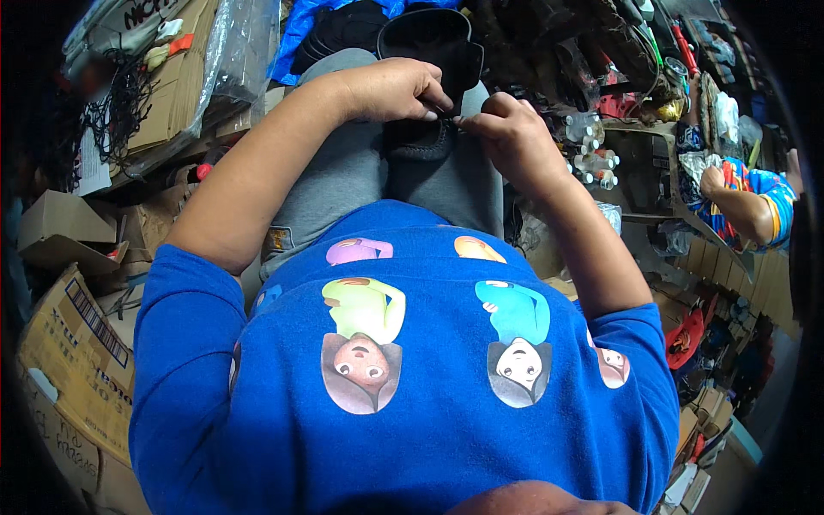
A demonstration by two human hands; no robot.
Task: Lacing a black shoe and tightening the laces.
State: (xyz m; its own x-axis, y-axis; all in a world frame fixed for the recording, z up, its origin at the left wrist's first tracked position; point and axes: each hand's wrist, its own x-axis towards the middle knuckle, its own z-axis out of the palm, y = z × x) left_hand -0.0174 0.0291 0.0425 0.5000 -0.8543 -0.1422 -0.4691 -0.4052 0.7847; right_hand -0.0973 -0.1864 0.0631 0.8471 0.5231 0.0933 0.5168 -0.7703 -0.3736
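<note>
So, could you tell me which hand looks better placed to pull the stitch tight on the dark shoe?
Probably the right hand: its fingertips pinch at the seam beside the dark shoe, free to draw away, while the left hand grips over the shoe, steadying it.

Dark shoe (421, 137) sits on the lap, and everything reads off it: left hand (390, 86) on its left side, right hand (506, 129) on its right. Cardboard boxes (69, 343) far left of it. Small bottles (592, 159) just right, another person's arm (738, 206) further right.
</note>
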